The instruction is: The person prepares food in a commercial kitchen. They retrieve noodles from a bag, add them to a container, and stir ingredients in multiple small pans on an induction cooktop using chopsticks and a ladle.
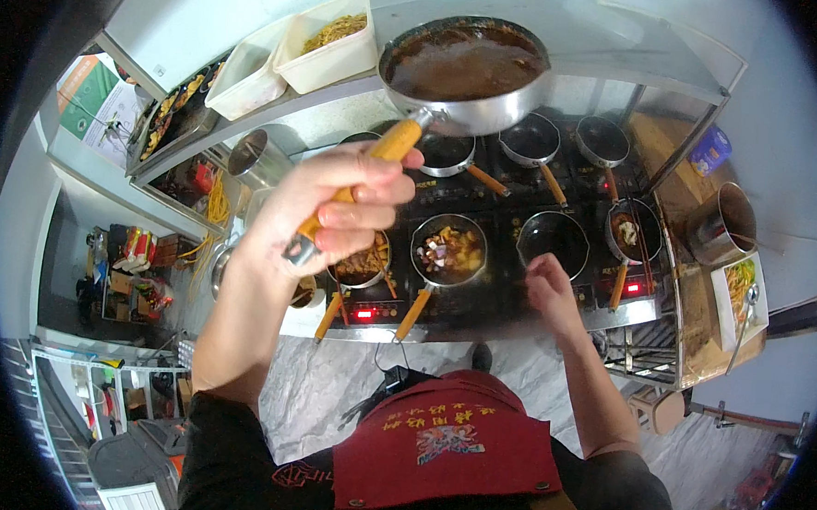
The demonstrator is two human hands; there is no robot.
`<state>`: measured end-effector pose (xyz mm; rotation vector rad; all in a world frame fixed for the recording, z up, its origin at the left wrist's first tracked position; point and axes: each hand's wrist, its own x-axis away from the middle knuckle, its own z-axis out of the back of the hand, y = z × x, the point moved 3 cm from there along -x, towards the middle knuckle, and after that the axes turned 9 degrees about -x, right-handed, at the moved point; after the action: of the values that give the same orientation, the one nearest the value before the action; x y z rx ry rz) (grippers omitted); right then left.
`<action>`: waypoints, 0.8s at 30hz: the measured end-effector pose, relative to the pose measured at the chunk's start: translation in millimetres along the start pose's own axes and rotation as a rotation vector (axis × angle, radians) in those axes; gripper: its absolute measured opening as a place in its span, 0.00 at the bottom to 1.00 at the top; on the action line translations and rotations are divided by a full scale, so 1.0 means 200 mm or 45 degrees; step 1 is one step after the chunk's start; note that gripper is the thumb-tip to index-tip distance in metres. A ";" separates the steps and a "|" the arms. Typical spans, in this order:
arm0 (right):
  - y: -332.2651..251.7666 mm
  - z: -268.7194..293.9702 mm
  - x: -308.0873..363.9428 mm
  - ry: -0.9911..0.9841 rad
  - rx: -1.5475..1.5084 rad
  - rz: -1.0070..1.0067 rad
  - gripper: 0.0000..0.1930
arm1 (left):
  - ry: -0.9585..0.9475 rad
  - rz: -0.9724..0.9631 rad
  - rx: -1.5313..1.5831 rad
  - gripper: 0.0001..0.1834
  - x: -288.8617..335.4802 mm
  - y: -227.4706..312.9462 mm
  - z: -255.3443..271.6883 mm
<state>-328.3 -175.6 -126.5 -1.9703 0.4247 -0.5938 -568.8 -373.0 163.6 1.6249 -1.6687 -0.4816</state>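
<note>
My left hand (361, 197) is wrapped round the wooden handle of a raised saucepan (480, 120). Thick brown liquid covers the inside of this pan, which overlaps the shelf edge from my view. My right hand (554, 295) is lower, its fingers curled together at the near rim of a dark pan (552, 239) on the cooktop; whatever they may hold is hidden. To the left of that pan, another pan (450, 248) contains chunks of food with pale and purplish pieces on top. A further food-filled pan (362, 264) is partly behind my left wrist.
Dark pans (530, 139) stand along the back row. At right, a pan (631, 232) has chopsticks across it, near a metal pot (722, 223) and a white tray (740, 305) with a spoon. White bins (327, 52), one with noodles, sit on the metal shelf (613, 53).
</note>
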 end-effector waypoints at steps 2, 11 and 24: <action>0.06 0.03 -0.04 -0.057 0.084 0.044 0.06 | -0.028 -0.046 0.106 0.20 -0.06 0.05 0.01; 0.17 0.09 -0.02 -0.139 0.247 0.004 0.06 | -0.041 -0.081 -0.045 0.17 -0.37 0.29 0.18; 0.22 0.15 -0.01 -0.064 0.343 -0.102 0.05 | 0.111 -0.054 -0.132 0.09 -0.64 0.44 0.38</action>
<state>-314.2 -171.8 -177.1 -1.7456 0.2219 -0.6173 -695.3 -256.6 145.6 1.5854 -1.5233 -0.5031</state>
